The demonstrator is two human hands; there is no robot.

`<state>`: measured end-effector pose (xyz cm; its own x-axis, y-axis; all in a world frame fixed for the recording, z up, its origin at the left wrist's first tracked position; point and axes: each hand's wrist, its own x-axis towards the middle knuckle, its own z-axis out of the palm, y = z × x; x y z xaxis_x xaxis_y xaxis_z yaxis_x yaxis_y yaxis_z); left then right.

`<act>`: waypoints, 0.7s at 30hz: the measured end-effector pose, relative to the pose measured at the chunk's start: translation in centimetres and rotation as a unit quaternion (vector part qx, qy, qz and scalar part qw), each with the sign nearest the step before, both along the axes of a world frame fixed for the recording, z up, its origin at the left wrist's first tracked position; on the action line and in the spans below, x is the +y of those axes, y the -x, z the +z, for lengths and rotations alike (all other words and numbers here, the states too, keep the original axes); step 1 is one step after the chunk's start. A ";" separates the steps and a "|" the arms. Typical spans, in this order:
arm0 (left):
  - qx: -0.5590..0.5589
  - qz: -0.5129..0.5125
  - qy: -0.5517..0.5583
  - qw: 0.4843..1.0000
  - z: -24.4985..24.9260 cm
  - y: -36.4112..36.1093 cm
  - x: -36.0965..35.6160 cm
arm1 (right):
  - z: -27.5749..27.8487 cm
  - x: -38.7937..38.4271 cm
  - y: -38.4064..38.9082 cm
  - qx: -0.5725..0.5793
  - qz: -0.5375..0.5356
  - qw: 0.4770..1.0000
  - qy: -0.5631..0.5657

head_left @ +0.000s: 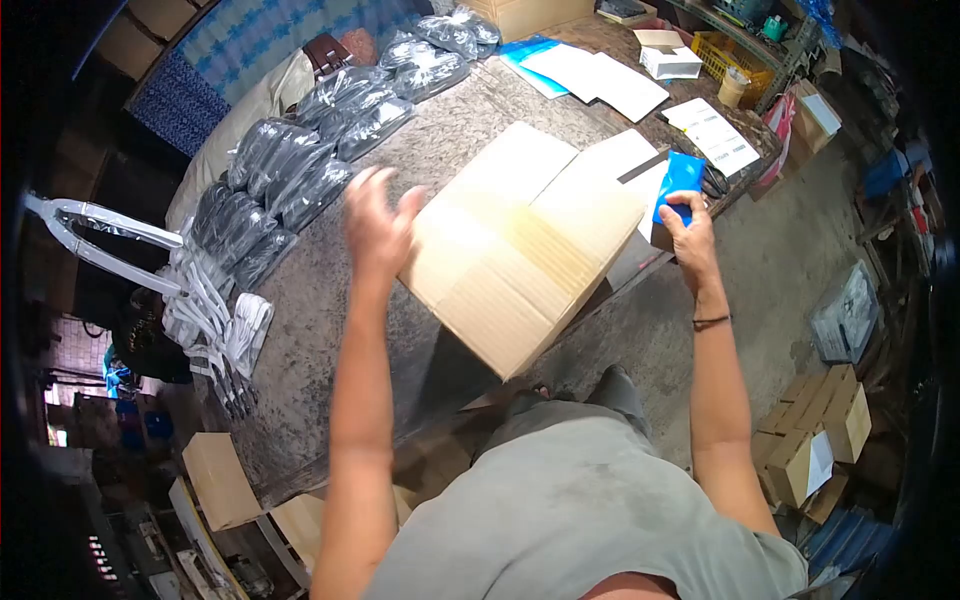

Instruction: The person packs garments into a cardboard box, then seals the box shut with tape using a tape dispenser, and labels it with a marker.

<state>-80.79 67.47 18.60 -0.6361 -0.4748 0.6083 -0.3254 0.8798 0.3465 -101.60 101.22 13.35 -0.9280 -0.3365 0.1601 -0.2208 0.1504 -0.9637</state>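
Observation:
A closed cardboard box (490,285) stands on the worktable close in front of me, with a strip of tape across its near part. Beside its left edge hovers my left hand (378,225), fingers spread, slightly blurred and holding nothing. At the box's right side my right hand (690,232) has its thumb and fingers closed around the lower end of a blue rectangular object (682,178). Its exact kind I cannot tell. Just right of that object lies a dark looped item (714,182), partly covered.
Plastic-wrapped dark bundles (290,165) line the table's left side, with pale forked parts (215,310) nearer me. Papers (610,80) and a small white box (668,55) lie at the back right. Cartons (812,435) stand on the floor at right.

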 end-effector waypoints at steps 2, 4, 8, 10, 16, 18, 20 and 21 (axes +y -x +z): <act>0.138 0.097 -0.165 0.972 -3.7 -4.8 3.3 | -2.1 -1.5 3.2 0.009 0.041 0.999 -0.014; 0.218 0.050 -0.550 0.805 -4.7 -7.0 10.8 | -4.4 -3.6 6.1 -0.011 0.100 0.994 -0.030; 0.246 0.025 -0.674 0.696 -4.5 -6.4 12.2 | -7.9 -7.7 7.3 0.092 0.253 0.963 -0.012; 0.201 0.047 -0.657 0.725 -3.4 -5.9 9.9 | -5.4 -7.8 5.1 0.047 0.239 0.967 -0.080; 0.056 0.040 -0.605 0.793 -1.6 -5.4 3.0 | -5.1 -5.2 1.0 -0.008 0.309 0.948 -0.069; 0.058 0.071 -0.575 0.813 -1.2 -5.1 3.1 | -5.2 -4.4 1.4 -0.081 0.364 0.925 -0.076; 0.060 0.114 -0.569 0.812 -1.6 -5.3 3.6 | -5.4 -4.4 2.2 -0.029 0.324 0.945 0.030; 0.055 0.144 -0.564 0.812 -1.7 -5.6 3.8 | -3.5 -4.5 3.0 -0.010 0.323 0.944 0.062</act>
